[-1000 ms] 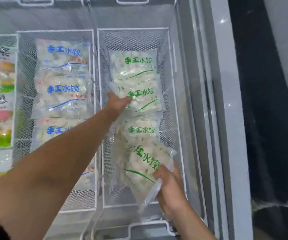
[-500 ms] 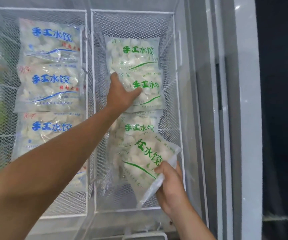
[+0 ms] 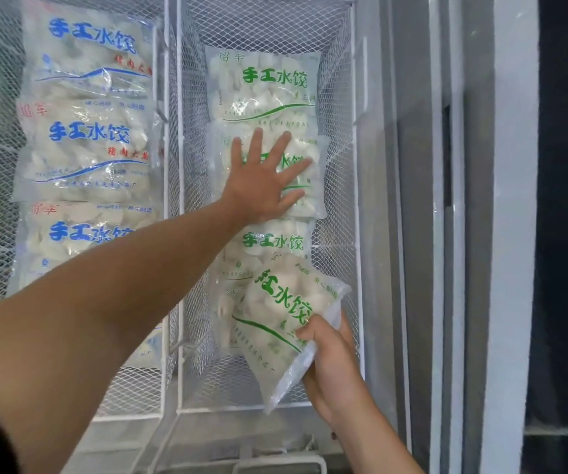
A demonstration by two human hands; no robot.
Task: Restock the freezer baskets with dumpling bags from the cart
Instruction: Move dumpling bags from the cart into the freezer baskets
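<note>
Left hand (image 3: 262, 179) lies flat, fingers spread, on the second green bag (image 3: 306, 186) in the right basket (image 3: 354, 165). Right hand (image 3: 330, 360) grips the tilted bag (image 3: 275, 323) over what appears a free near-end slot.

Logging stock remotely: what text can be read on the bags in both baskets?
"手工水饺", blue: clear plastic dumpling bags in the left white mesh basket.
"手工水饺", green: clear plastic bags in the right white mesh basket.
"水饺", green: bag gripped by the right hand.
Small red and fine print: too blurred.
</note>
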